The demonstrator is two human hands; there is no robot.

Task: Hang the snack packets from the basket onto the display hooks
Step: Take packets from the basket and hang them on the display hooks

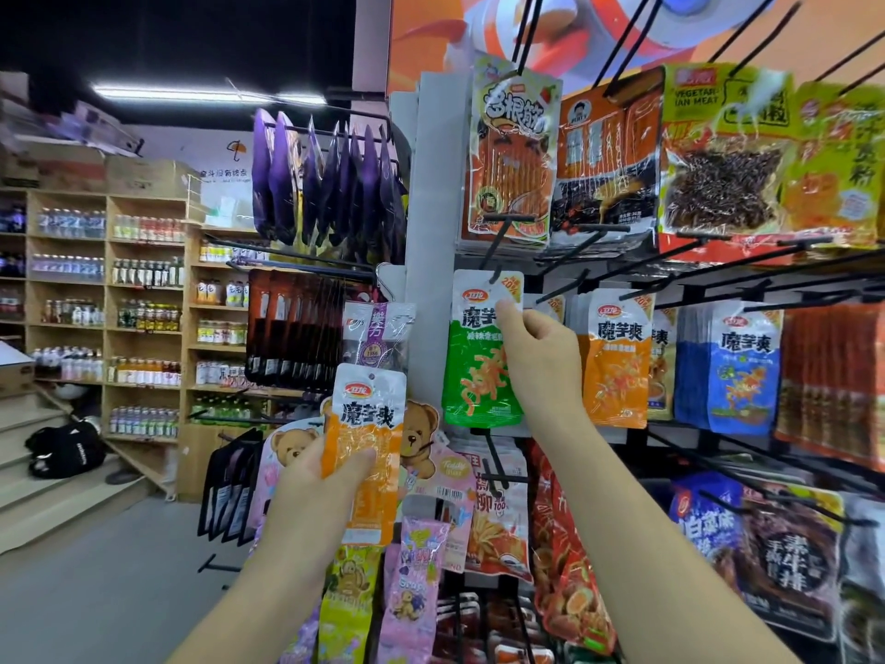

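At centre frame the right hand pinches a green snack packet whose top hole sits at a black display hook. Lower left of centre, the left hand grips an upright orange snack packet.

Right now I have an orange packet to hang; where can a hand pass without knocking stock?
Free: the grey post between the purple packets and the green packet the right hand pinches. Crowded: right of that hand, hung orange packets and blue packets overlap; lower rows are full. The left hand holds the orange packet.

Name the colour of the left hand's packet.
The packet is orange with a white top; head view.
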